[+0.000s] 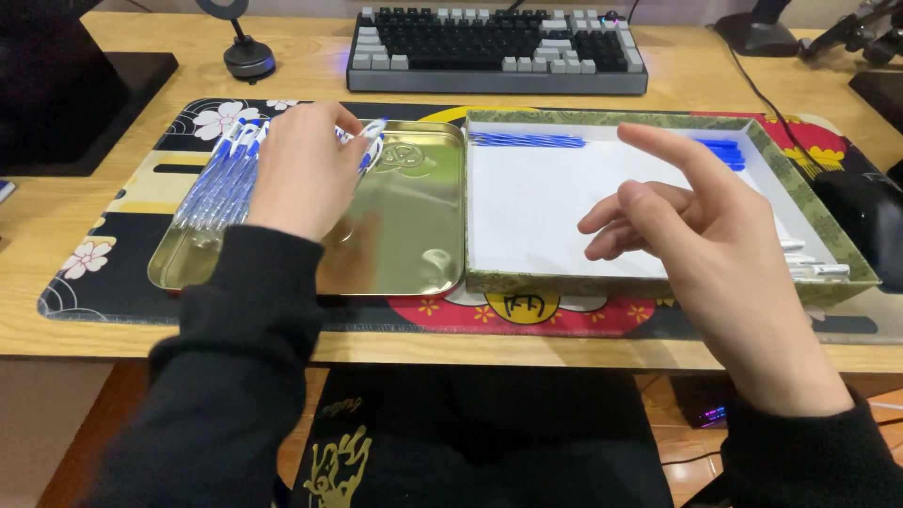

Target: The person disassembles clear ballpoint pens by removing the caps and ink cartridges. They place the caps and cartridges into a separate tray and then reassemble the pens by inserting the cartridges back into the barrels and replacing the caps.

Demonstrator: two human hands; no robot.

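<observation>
My left hand point(301, 169) rests over a shiny gold metal tray point(414, 235), fingers closed around a blue-and-white pen point(372, 141). A row of several similar pens point(221, 179) lies along the tray's left side. My right hand point(691, 226) hovers open and empty above a green patterned box with a white floor point(536, 202), fingers spread. Inside that box, blue pen refills point(527, 140) lie at the back left, blue parts point(724, 150) sit at the back right, and white pen pieces point(814, 268) lie at the front right.
Tray and box sit on a dark floral desk mat point(113, 254) on a wooden desk. A grey and black keyboard point(497, 47) is behind them. A small round stand point(248, 56) is at back left, a black mouse point(870, 221) at right.
</observation>
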